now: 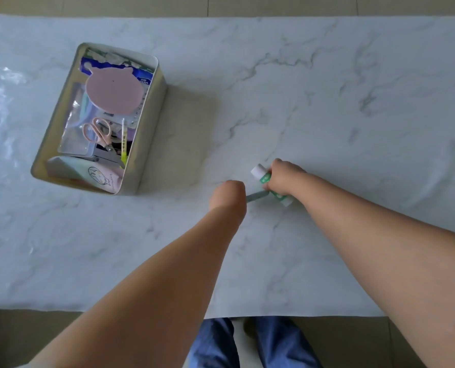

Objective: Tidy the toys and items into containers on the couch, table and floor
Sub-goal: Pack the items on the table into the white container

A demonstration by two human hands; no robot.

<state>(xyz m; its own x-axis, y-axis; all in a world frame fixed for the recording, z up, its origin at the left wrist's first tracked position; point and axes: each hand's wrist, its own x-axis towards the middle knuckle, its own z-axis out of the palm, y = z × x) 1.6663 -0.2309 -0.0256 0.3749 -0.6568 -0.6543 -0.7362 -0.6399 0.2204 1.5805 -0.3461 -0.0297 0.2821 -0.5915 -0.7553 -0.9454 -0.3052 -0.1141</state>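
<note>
Two bare forearms, no sleeves, watch or jewellery visible; blue denim trouser legs (215, 343) show below the desk's (327, 102) near edge.

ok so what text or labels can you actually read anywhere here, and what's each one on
None can be read for certain.
Blue packet in the storage box: white lettering, too blurred.
Glue stick gripped by the right hand: green label, print too small.
Pouch in the box: line drawing with tiny script, unreadable.
Yellow pen: dark marks, too small.
</note>
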